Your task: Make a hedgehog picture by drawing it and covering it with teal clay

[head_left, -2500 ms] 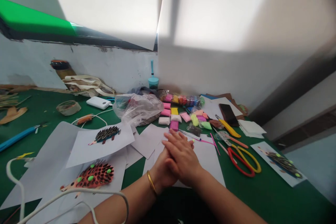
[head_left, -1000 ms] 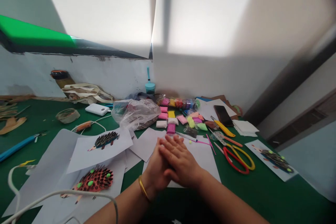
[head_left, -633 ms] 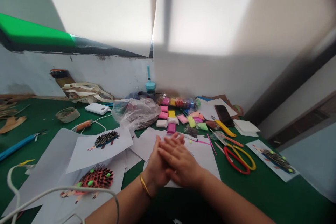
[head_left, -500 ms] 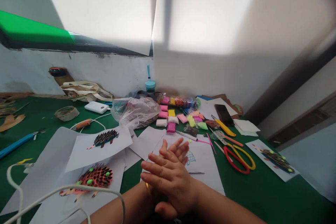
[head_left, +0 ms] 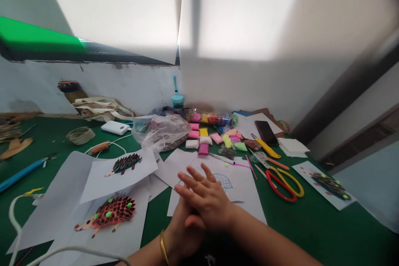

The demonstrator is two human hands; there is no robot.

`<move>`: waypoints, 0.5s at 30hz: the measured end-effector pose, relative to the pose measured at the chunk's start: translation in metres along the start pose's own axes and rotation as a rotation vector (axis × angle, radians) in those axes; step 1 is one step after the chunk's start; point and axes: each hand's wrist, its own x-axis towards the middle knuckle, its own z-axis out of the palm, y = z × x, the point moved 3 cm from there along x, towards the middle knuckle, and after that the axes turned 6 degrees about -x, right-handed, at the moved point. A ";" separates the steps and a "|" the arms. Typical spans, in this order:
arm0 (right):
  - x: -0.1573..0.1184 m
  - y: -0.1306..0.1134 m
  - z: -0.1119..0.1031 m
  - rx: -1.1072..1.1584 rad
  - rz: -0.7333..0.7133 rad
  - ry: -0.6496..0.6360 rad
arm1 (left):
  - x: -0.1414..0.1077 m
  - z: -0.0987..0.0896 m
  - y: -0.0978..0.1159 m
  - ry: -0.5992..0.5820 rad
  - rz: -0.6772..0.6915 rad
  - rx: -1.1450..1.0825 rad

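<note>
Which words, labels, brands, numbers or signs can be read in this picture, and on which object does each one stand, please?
No text can be read with certainty.
White power bank: its small dark mark is too tiny to read.
Cloth tote bag: any print is too small and blurred.
Small clay packets: no readable label.
Smartphone: the dark screen shows no readable text.
Blue drawing: pen lines, no readable words.

Single head-worn view, facing forward and down across green table; hands near, lower centre.
</note>
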 end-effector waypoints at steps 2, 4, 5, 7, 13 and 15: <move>-0.004 0.017 0.000 -0.016 0.077 -0.010 | 0.002 0.012 0.006 -0.087 -0.164 -0.063; -0.013 0.035 -0.002 0.021 0.185 -0.037 | 0.003 0.020 0.012 -0.117 -0.209 -0.072; -0.020 0.045 -0.005 0.061 0.260 -0.045 | 0.003 0.022 0.013 -0.115 -0.240 -0.044; -0.037 0.065 -0.014 0.179 0.424 -0.061 | 0.005 0.020 0.015 -0.064 -0.289 0.023; -0.095 0.111 -0.034 0.084 0.685 -0.334 | 0.035 0.015 0.059 0.181 -0.048 -0.054; -0.108 0.111 -0.030 0.088 0.621 -0.479 | 0.046 0.020 0.073 0.191 0.013 -0.122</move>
